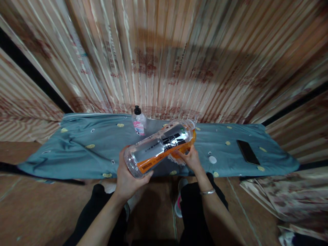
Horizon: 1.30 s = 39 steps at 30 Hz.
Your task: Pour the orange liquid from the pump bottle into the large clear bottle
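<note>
A large clear plastic bottle (153, 148) with a silver and orange label is tilted above the cloth, its mouth up to the right. My left hand (130, 177) is wrapped around its base. Below the neck, my right hand (190, 159) grips what looks like an orange brush (183, 149) with white bristles, partly hidden behind the bottle. The bottle's mouth has no cap on it. A white round cap (212, 159) lies on the cloth, right of my right hand. Behind the large bottle stands a small clear bottle (138, 123) with a black top and pink label.
Teal patterned cloth (97, 136) covers the long narrow surface before me. A dark phone (248, 152) lies toward its right end. Striped, printed curtains (164, 61) hang behind and at both sides, with dark poles (33, 70) slanting along them. Tiled floor (153, 218) shows below.
</note>
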Motion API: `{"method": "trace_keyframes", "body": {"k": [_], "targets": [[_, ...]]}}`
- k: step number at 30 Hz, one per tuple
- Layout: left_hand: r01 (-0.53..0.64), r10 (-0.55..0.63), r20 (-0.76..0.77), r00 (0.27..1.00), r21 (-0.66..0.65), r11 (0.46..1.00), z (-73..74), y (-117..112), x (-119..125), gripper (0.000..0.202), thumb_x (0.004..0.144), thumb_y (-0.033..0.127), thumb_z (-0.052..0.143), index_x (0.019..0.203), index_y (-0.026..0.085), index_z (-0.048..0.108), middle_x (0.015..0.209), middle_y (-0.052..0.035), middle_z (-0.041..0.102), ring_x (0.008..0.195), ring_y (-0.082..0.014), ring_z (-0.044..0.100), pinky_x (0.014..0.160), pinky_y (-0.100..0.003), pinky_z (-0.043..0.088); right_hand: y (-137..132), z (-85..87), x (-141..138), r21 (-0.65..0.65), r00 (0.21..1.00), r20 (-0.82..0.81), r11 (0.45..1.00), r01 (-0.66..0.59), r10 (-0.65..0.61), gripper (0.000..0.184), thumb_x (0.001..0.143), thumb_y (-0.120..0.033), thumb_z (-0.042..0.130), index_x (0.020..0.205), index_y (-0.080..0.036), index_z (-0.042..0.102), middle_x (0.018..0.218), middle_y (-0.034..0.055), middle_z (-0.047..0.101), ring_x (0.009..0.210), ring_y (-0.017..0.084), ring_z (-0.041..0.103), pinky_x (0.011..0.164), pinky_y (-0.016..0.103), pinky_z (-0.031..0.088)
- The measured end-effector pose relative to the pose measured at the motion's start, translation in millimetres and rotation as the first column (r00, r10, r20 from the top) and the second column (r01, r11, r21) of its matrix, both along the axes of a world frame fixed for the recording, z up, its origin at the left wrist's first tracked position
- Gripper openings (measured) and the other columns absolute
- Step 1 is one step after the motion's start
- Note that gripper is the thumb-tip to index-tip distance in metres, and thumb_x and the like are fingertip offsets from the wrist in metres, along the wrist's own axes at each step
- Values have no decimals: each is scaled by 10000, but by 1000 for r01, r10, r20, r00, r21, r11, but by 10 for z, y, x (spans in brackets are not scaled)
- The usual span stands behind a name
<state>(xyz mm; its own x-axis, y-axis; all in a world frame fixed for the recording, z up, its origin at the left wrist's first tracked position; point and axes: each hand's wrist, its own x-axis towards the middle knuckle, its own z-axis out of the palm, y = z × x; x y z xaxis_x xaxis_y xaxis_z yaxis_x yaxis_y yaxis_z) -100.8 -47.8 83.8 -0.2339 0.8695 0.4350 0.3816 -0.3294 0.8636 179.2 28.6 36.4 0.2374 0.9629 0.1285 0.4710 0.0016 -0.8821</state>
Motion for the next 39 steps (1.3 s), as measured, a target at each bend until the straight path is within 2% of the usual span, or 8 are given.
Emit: {"method": "trace_keyframes", "body": {"k": [12,18,24,39], "targets": [[-12,12,16,1000,-3,1000,14,-8,17,942,594,515,892,1373,200,466,1208,-108,676,1080,-294,730,984,-466,602,4,-30,8,20,1000,3,1000,4,-4,857,584,-813,792,1164,-207,616,1036,154,816,955,375,781,808,468,616],[9,-8,29,1000,-35,999,34,-14,12,938,605,528,884,1377,207,458,1212,-108,678,1099,-299,725,1012,-486,591,9,-40,17,5,1000,16,1000,7,-7,876,576,-813,788,1163,-188,609,1072,181,806,998,392,772,869,501,607],[-1,3,41,999,-40,999,5,-15,5,962,590,543,894,1380,208,459,1237,-118,671,1120,-309,718,1033,-505,580,7,-38,27,-16,1000,25,1000,12,-12,903,573,-807,800,1198,-183,612,1086,179,805,1018,389,766,868,484,609],[11,-11,42,999,-5,1000,4,-7,12,953,599,557,895,1376,210,465,1216,-111,668,1099,-298,721,1009,-485,590,15,-60,25,2,1000,26,1000,-1,1,804,606,-781,788,1140,-209,604,1080,164,799,1016,377,763,881,485,600]]}}
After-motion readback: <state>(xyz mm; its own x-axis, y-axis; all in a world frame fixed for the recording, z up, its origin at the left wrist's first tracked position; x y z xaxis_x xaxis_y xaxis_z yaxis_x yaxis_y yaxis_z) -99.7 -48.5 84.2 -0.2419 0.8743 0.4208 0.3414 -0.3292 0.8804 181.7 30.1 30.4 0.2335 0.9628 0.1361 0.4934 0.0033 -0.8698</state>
